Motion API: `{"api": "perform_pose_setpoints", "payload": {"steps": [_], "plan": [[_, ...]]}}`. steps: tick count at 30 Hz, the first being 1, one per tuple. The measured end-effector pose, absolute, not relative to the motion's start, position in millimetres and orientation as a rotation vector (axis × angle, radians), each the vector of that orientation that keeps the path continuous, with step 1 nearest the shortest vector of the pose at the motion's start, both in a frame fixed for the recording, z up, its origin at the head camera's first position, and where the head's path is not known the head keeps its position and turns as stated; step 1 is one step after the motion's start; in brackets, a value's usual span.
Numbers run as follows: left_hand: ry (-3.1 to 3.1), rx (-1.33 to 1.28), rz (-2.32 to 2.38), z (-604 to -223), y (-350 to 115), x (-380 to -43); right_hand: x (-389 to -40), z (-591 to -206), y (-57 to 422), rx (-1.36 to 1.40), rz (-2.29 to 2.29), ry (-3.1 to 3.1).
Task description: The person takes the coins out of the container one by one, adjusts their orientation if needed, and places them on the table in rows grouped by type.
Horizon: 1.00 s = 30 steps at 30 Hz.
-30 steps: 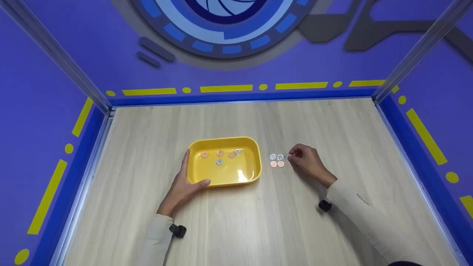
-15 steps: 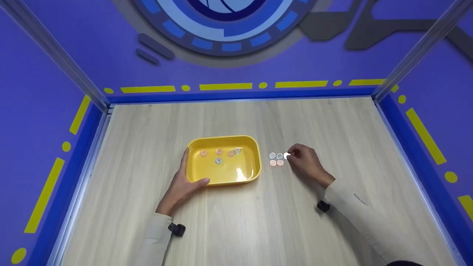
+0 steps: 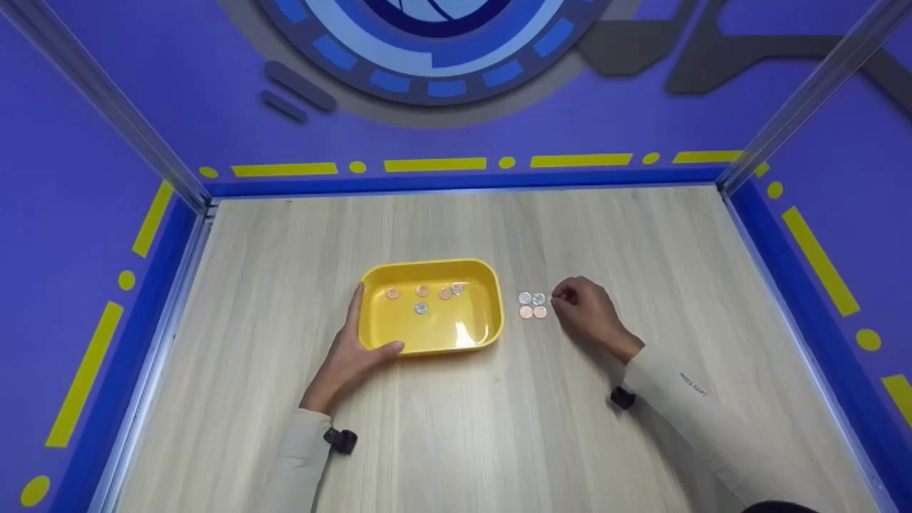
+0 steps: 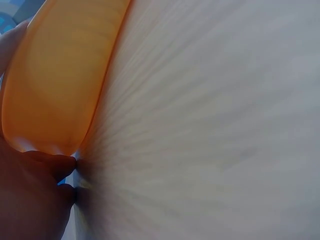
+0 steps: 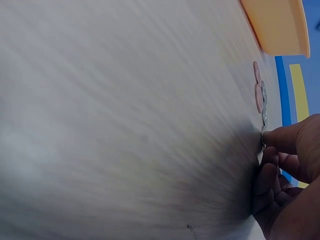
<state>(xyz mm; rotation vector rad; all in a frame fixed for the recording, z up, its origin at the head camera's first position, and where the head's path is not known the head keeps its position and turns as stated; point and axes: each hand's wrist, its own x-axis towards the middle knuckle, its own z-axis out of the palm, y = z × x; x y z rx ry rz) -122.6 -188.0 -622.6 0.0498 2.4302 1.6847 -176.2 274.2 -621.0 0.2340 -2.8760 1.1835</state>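
In the head view, a yellow plastic tray point(image 3: 427, 342) holds several copper and silver coins, such as a silver coin point(image 3: 421, 308). My left hand point(image 3: 349, 363) grips its left front corner, the thumb at the front rim and the fingers along the left side. Right of the tray, two silver coins point(image 3: 526, 298) lie in a row above two copper coins point(image 3: 526, 312). My right hand point(image 3: 588, 310) pinches another silver coin point(image 5: 263, 136) at the right end of the silver row. Fingertips hide most of that coin in the head view.
The light wood table point(image 3: 456, 442) is bounded by a blue back wall point(image 3: 442, 142) and side walls with yellow markings. Metal rails run along the table's left and right edges. Each sleeve carries a small black wrist camera point(image 3: 343, 440).
The silver coin at the right hand's fingertips flashed bright half a second ago and is now mostly covered. Hand, tray and other coins keep their places; the head view has tilted slightly.
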Motion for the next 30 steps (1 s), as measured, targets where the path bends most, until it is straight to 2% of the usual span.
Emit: {"api": "perform_pose_setpoints", "payload": {"steps": [12,21,30], "plan": [[2.453,0.073,1.630,-618.6,-189.1,-123.8,-181.1,-599.2,270.6,0.176,1.464,-2.852],[2.453,0.077,1.610,-616.5,-191.1,-127.2,-193.2,-566.0,236.2,0.333,1.442,-2.835],[2.460,0.087,1.613,-618.2,-188.9,-126.5,-206.1,-549.1,204.3,0.509,1.427,-2.861]]}}
